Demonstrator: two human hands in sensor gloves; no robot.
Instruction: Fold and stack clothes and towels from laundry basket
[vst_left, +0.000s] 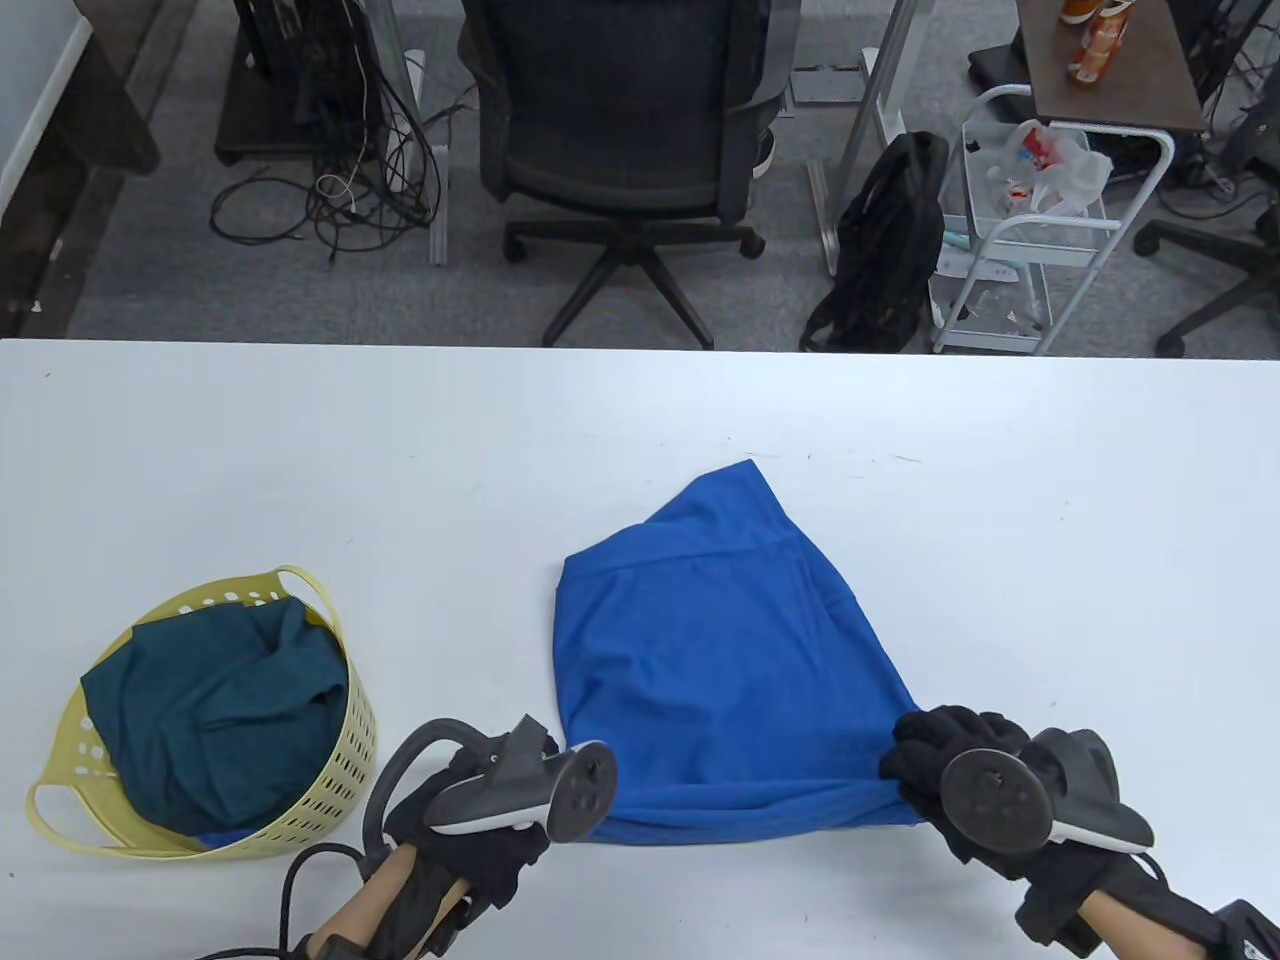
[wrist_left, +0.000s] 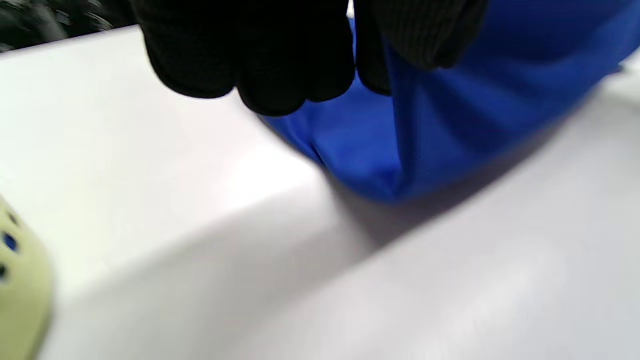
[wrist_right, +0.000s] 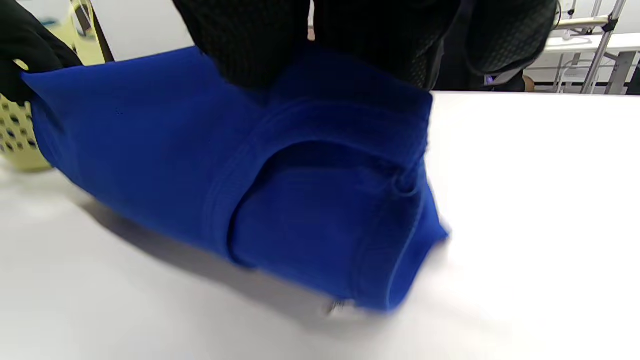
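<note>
A bright blue garment (vst_left: 710, 650) hangs stretched between both hands above the white table (vst_left: 640, 420), its far part still lying on the surface. My left hand (vst_left: 500, 800) pinches its near left corner; in the left wrist view the gloved fingers (wrist_left: 260, 55) curl round the blue garment (wrist_left: 450, 110). My right hand (vst_left: 960, 770) grips the near right corner, and the right wrist view shows the blue garment (wrist_right: 280, 190) hanging under the fingers (wrist_right: 320, 45) with a seam and hem facing the camera.
A yellow perforated laundry basket (vst_left: 330, 790) stands at the near left, holding a dark teal cloth (vst_left: 220, 700) and something blue beneath it. Beyond the table's far edge are an office chair (vst_left: 630, 150), a black bag (vst_left: 885, 250) and a white cart (vst_left: 1040, 250).
</note>
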